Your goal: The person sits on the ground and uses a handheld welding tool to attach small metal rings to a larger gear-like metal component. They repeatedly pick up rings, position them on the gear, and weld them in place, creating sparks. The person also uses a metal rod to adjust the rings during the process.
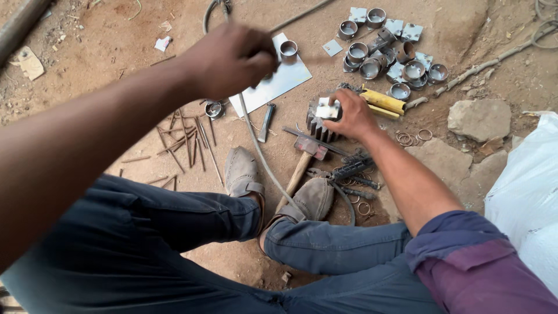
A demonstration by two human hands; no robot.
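My left hand (232, 58) is raised close to the camera and closed around a tool that is mostly hidden by the fist. A grey cable (258, 151) trails from under it down between my shoes. My right hand (351, 116) reaches to the ground and pinches a small square metal plate (327, 110). It holds the plate flat on top of a toothed metal block (317, 129). A short metal tube (288, 50) stands on a flat steel sheet (279, 84) just beyond my left hand.
A pile of short tubes and square plates (389, 55) lies at the back. A hammer (305, 152), yellow-handled tool (381, 100), pliers (351, 170), thin rods (186, 139) and small rings (412, 138) are scattered around my shoes. Stones (479, 119) and a white sack (526, 186) sit to the right.
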